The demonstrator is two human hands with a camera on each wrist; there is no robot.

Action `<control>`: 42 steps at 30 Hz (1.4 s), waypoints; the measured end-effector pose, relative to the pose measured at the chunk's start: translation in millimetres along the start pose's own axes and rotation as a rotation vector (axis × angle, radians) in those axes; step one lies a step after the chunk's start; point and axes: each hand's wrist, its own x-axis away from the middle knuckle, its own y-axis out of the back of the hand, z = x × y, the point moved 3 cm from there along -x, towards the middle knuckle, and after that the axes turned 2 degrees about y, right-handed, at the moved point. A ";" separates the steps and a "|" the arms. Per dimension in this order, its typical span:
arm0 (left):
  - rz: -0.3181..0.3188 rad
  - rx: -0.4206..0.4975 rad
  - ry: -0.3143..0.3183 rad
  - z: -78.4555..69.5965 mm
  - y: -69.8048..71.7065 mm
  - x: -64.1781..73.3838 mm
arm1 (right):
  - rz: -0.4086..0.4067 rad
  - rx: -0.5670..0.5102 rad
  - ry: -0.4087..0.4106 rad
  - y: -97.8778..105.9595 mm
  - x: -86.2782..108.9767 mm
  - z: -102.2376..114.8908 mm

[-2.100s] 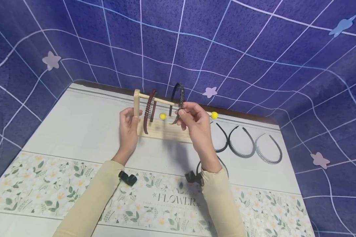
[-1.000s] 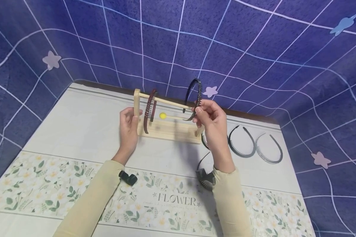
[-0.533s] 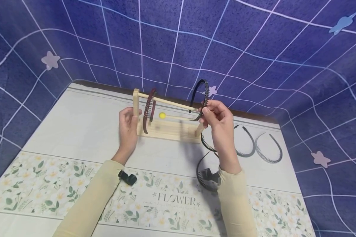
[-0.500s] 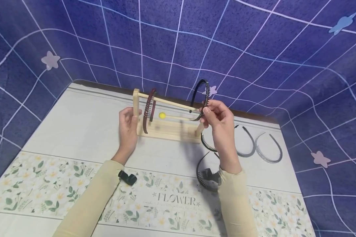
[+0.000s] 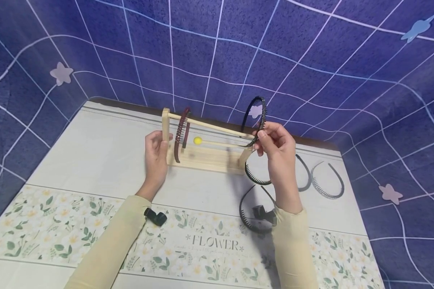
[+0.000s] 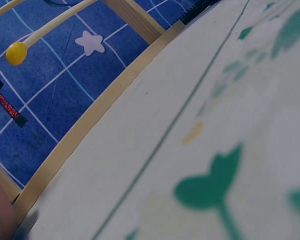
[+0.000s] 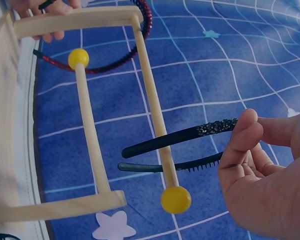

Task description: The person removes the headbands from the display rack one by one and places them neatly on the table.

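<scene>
My left hand (image 5: 155, 156) grips the left upright of a pale wooden headband rack (image 5: 209, 160). My right hand (image 5: 282, 164) pinches a black toothed headband (image 5: 263, 112) with sparkling stones. It straddles the rack's upper rod (image 5: 209, 125) near the right end. In the right wrist view, that rod (image 7: 152, 100) passes between the headband's two arms, short of the yellow end ball (image 7: 176, 200). A dark red headband (image 5: 179, 140) hangs from the same rod near the left upright. The lower rod has a yellow ball (image 5: 197, 141) at its left tip.
Two black headbands, one (image 5: 251, 175) near the rack's right end and one (image 5: 242, 212) below it, lie on the table, partly covered by my right arm. Farther right lie another dark headband (image 5: 307, 176) and a grey one (image 5: 341, 189). A blue grid-patterned backdrop (image 5: 202, 60) rises behind.
My right hand has moved right along the upper rod with the black headband, from about its middle to near its end. My left hand stays on the upright.
</scene>
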 end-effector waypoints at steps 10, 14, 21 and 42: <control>-0.018 0.010 -0.006 -0.2 0.2 -0.5 | -0.017 -0.015 0.010 9.9 -1.4 4.1; -0.007 0.004 -0.010 -0.4 -0.3 -0.9 | -0.035 -0.029 -0.006 14.8 0.0 5.5; -0.006 -0.009 -0.003 -1.7 -1.0 -1.3 | -0.061 -0.058 -0.015 25.9 1.3 9.9; -0.014 0.007 -0.007 3.7 -0.2 -0.6 | -0.111 0.165 -0.077 66.7 14.8 2.1</control>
